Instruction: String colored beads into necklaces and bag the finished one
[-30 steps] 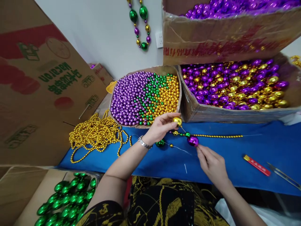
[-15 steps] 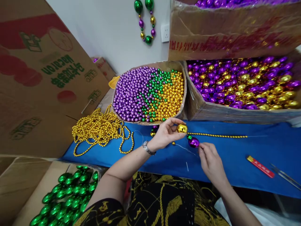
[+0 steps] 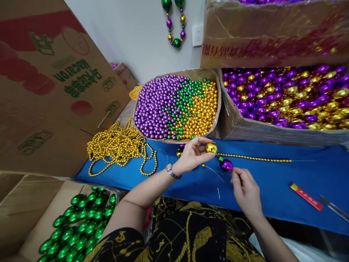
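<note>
My left hand (image 3: 192,154), with a watch at the wrist, pinches a large shiny gold bead (image 3: 211,147) between thumb and fingers. From it a small green bead (image 3: 220,159) and a large purple bead (image 3: 226,166) run to the right on one string. My right hand (image 3: 245,189) is closed at the right end of the purple bead; the exact grip point is hidden by the fingertips. A strand of small gold beads (image 3: 256,158) lies straight behind the hands. Beneath them on the blue cloth are a small gold bead (image 3: 203,165) and loose white thread.
An open box of small purple, green and gold beads (image 3: 177,105) stands ahead, a box of larger beads (image 3: 283,98) right of it. Gold bead strands (image 3: 117,145) pile up left. A red-and-yellow cutter (image 3: 305,196) and tweezers (image 3: 334,207) lie right. Green beads (image 3: 81,218) fill a lower box.
The camera view has turned slightly left, so the surroundings sit further right. Both hands keep their hold on the string of beads, and the loose thread below has shifted a little.
</note>
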A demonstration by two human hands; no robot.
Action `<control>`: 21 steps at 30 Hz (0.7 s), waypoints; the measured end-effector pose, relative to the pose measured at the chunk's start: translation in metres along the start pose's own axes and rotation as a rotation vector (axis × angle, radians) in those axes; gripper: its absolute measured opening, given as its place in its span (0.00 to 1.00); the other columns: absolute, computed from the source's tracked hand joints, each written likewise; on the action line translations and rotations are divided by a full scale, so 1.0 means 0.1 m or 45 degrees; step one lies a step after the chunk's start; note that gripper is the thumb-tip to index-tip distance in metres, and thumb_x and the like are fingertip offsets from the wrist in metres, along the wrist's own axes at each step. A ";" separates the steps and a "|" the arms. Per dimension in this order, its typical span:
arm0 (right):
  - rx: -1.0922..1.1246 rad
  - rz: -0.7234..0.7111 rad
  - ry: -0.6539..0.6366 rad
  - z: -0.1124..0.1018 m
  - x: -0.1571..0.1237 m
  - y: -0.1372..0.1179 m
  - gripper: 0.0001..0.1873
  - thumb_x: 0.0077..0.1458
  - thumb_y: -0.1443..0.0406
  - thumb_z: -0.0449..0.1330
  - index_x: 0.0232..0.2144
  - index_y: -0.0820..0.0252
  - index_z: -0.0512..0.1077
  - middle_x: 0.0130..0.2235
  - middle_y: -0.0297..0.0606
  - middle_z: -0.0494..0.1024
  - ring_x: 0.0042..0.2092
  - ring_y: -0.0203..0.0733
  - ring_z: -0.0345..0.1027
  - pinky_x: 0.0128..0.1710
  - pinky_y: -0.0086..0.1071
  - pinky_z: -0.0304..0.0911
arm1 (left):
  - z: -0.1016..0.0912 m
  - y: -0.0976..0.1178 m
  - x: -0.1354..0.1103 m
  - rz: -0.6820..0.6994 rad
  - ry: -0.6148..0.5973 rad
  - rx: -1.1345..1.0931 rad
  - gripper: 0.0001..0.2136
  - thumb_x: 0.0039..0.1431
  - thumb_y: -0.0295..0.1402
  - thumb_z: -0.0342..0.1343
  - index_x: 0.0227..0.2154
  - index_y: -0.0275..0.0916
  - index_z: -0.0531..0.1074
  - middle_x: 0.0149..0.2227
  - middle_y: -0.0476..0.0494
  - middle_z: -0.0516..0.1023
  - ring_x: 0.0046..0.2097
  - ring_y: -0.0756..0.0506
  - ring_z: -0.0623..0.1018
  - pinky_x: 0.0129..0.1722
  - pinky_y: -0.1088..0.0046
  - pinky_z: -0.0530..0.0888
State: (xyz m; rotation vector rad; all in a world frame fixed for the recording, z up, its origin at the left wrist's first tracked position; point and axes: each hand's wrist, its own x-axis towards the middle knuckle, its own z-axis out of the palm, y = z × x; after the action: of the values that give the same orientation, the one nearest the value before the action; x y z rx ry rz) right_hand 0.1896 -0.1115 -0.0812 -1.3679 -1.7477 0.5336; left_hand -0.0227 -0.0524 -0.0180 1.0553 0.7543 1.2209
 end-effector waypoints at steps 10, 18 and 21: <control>0.304 0.256 -0.268 0.13 -0.03 0.13 0.14 0.62 0.54 0.55 0.41 0.56 0.72 0.37 0.38 0.76 0.33 0.39 0.76 0.35 0.30 0.71 | 0.05 -0.09 -0.05 0.030 -0.129 0.116 0.20 0.50 0.31 0.68 0.46 0.37 0.71 0.48 0.39 0.77 0.45 0.47 0.79 0.48 0.69 0.76; 0.543 0.196 -0.268 0.20 0.11 0.14 0.13 0.60 0.55 0.58 0.31 0.57 0.70 0.31 0.35 0.72 0.31 0.36 0.71 0.32 0.28 0.69 | -0.37 0.36 0.12 0.302 -0.141 0.823 0.19 0.63 0.37 0.55 0.55 0.39 0.67 0.53 0.35 0.76 0.49 0.45 0.79 0.47 0.67 0.77; 0.493 0.154 -0.224 0.14 0.10 0.17 0.11 0.60 0.56 0.59 0.32 0.57 0.71 0.33 0.35 0.72 0.31 0.35 0.70 0.31 0.27 0.67 | -0.77 0.56 0.35 0.343 0.099 1.527 0.11 0.64 0.33 0.52 0.45 0.35 0.74 0.42 0.38 0.80 0.42 0.46 0.79 0.44 0.66 0.75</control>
State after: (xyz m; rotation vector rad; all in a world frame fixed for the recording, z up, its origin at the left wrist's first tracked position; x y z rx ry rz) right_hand 0.1872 -0.0945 -0.0983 -1.1811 -1.5966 1.0285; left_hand -0.1059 -0.0004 0.0095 2.1308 1.5104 0.9806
